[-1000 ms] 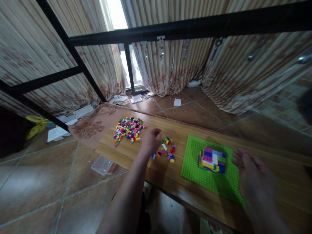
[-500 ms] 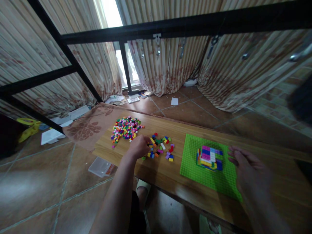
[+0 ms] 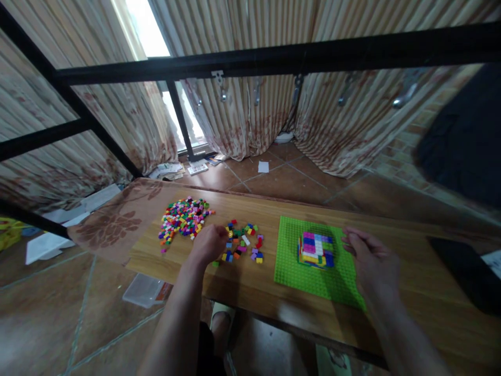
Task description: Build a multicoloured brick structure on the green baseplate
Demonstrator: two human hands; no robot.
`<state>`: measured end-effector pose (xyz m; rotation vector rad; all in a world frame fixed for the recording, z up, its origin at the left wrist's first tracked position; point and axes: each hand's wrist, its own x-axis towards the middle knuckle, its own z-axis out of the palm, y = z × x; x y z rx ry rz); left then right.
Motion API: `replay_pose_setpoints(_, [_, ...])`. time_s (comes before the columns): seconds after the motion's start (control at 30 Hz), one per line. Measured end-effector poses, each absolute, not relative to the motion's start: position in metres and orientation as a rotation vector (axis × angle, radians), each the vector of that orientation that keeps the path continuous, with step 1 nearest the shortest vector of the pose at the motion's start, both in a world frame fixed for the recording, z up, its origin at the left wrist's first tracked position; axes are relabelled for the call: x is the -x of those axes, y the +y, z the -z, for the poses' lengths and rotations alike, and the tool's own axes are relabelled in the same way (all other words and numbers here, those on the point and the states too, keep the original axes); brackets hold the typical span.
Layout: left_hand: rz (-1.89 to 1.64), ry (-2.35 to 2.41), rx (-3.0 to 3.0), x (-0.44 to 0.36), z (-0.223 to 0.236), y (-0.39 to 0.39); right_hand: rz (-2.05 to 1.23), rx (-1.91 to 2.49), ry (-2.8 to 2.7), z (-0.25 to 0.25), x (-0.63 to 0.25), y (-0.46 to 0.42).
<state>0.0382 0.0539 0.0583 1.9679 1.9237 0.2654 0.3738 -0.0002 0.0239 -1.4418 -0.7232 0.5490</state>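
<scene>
My left hand (image 3: 211,243) is closed over the near side of a loose scatter of toy building bricks (image 3: 241,249); its fingertips point down at them, and what they hold, if anything, is hidden. A green studded baseplate (image 3: 285,271) lies to the right. On it stands a small block-shaped build (image 3: 313,249) of stacked bricks, with pink, white, blue and yellow showing. Over the plate's right edge my right hand (image 3: 370,258) is held in a pinch, apart from the build. Anything between those fingertips is too small to make out.
A larger heap of mixed bricks (image 3: 183,222) lies left on the wooden tabletop (image 3: 250,284). A dark flat object (image 3: 465,271) rests at the right end. Below left, a clear plastic box (image 3: 143,290) sits on the floor. A black metal bar (image 3: 250,60) crosses above the table.
The view has turned to the right, so everything appears shifted left. My left hand stays by the scattered bricks and my right hand by the plate's right edge.
</scene>
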Motion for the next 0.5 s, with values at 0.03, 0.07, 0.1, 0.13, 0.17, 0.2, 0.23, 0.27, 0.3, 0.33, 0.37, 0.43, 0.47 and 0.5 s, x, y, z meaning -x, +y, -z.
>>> replay_pose_setpoints(0.03, [-0.296, 1.913, -1.948, -0.039, -0.059, 0.054, -0.547, 1.446, -0.729, -0.024, -0.373, 0.0])
replay_pose_setpoints(0.07, [-0.335, 1.889, -1.925, -0.041, -0.06, 0.055, -0.547, 1.449, -0.734, -0.024, -0.373, 0.0])
replay_pose_setpoints(0.1, [-0.384, 1.849, -1.898, -0.042, -0.061, 0.055, -0.548, 1.449, -0.732, -0.024, -0.373, 0.0])
replay_pose_setpoints(0.13, [-0.439, 1.789, -1.863, -0.042, -0.062, 0.055, -0.55, 1.445, -0.727, -0.025, -0.373, 0.001])
replay_pose_setpoints(0.17, [-0.496, 1.714, -1.818, -0.043, -0.064, 0.056, -0.555, 1.439, -0.724, -0.025, -0.372, 0.001])
replay_pose_setpoints(0.2, [-0.553, 1.632, -1.767, -0.044, -0.065, 0.056, -0.556, 1.434, -0.723, -0.026, -0.372, 0.001])
replay_pose_setpoints(0.23, [-0.603, 1.546, -1.713, -0.045, -0.066, 0.056, -0.552, 1.434, -0.729, -0.028, -0.371, 0.0])
replay_pose_setpoints(0.27, [-0.646, 1.467, -1.657, -0.047, -0.068, 0.055, -0.539, 1.443, -0.745, -0.031, -0.37, -0.001])
replay_pose_setpoints(0.3, [-0.683, 1.403, -1.6, -0.049, -0.07, 0.054, -0.507, 1.462, -0.775, -0.035, -0.367, -0.003])
replay_pose_setpoints(0.33, [-0.714, 1.353, -1.543, -0.051, -0.072, 0.053, -0.455, 1.487, -0.824, -0.04, -0.363, -0.007])
replay_pose_setpoints(0.37, [-0.74, 1.311, -1.482, -0.055, -0.075, 0.051, -0.391, 1.513, -0.895, -0.046, -0.358, -0.011])
replay_pose_setpoints(0.43, [-0.776, 1.231, -1.344, -0.066, -0.079, 0.047, -0.178, 1.526, -1.114, -0.058, -0.34, -0.02])
replay_pose_setpoints(0.47, [-0.788, 1.18, -1.269, -0.073, -0.081, 0.043, -0.122, 1.473, -1.248, -0.063, -0.329, -0.024])
replay_pose_setpoints(0.5, [-0.797, 1.115, -1.19, -0.08, -0.082, 0.04, -0.097, 1.394, -1.356, -0.067, -0.317, -0.027])
